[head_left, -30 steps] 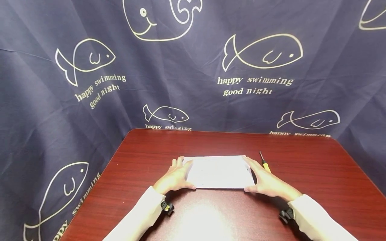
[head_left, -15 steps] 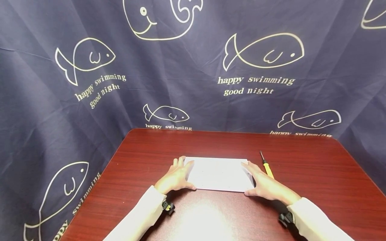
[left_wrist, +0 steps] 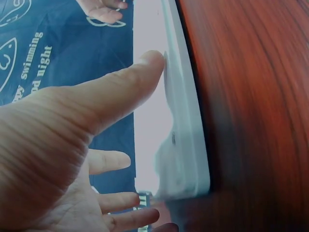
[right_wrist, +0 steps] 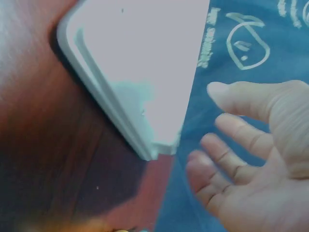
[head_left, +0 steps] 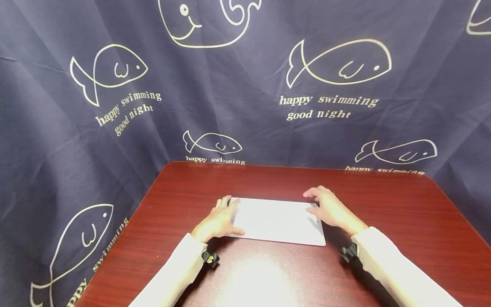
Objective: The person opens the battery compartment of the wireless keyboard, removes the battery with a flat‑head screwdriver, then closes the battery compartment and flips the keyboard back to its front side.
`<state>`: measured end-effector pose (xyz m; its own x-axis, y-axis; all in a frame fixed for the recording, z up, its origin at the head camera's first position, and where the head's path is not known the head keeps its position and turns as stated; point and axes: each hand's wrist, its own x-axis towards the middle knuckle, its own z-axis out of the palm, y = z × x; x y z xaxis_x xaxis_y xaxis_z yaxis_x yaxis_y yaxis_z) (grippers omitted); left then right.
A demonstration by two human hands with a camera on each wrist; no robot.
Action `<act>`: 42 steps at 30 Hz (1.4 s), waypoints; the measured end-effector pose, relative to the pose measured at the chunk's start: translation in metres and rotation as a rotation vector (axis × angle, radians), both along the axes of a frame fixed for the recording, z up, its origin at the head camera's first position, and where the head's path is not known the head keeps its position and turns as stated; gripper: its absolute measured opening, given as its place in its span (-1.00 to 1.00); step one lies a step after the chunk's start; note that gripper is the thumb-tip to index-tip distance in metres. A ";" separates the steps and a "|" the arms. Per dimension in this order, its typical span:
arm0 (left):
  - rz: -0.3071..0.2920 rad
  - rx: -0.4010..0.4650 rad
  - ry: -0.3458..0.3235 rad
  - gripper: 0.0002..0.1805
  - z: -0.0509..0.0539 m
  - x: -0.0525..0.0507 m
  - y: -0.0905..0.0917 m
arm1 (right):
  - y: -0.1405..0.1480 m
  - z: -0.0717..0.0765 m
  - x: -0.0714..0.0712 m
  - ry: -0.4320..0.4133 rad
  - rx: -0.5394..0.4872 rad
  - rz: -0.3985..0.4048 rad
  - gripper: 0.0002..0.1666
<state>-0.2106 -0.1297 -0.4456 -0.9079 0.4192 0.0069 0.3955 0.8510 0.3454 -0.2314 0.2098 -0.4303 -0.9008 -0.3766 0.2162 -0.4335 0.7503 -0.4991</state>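
Observation:
A flat white rectangular slab [head_left: 278, 221] with a stepped edge and rounded corners lies on the table. A few tiny dark marks dot its top. At its left end rests my left hand [head_left: 218, 219], fingers spread. In the left wrist view the left thumb [left_wrist: 130, 79] lies over the slab's near edge, while the other fingers [left_wrist: 120, 200] extend loosely by its end. My right hand [head_left: 330, 207] hovers at the right end, fingers apart and relaxed. In the right wrist view there is a gap between that hand [right_wrist: 246, 150] and the slab [right_wrist: 140, 63].
The reddish-brown wooden table [head_left: 402, 221] has rounded far corners. Behind it hangs a dark blue curtain [head_left: 261, 76] with fish drawings and lettering. A black wrist device [head_left: 210, 258] is strapped under the left cuff, another device [head_left: 348, 252] under the right.
My right hand has let go of the slab's right end and risen toward the far side. The slab has shifted and turned slightly. The yellow-handled screwdriver is now hidden in the head view.

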 end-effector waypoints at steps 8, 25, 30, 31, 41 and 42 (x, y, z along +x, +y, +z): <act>-0.014 0.017 -0.047 0.09 -0.006 -0.001 -0.008 | -0.009 -0.009 -0.024 -0.016 -0.049 0.098 -0.66; -0.038 0.012 -0.030 0.08 -0.008 0.000 -0.009 | -0.012 -0.003 -0.038 -0.105 0.032 0.112 -0.76; -0.034 0.005 -0.027 0.08 -0.009 0.001 -0.008 | -0.014 0.000 -0.045 -0.172 0.035 0.133 -0.74; -0.031 0.004 -0.027 0.08 -0.009 0.001 -0.008 | -0.014 0.001 -0.047 -0.190 0.034 0.131 -0.73; -0.025 -0.007 -0.030 0.08 -0.011 -0.002 -0.007 | -0.012 -0.004 -0.051 -0.218 0.026 0.135 -0.71; -0.027 -0.010 -0.028 0.09 -0.011 -0.002 -0.007 | -0.011 -0.004 -0.050 -0.214 0.028 0.136 -0.71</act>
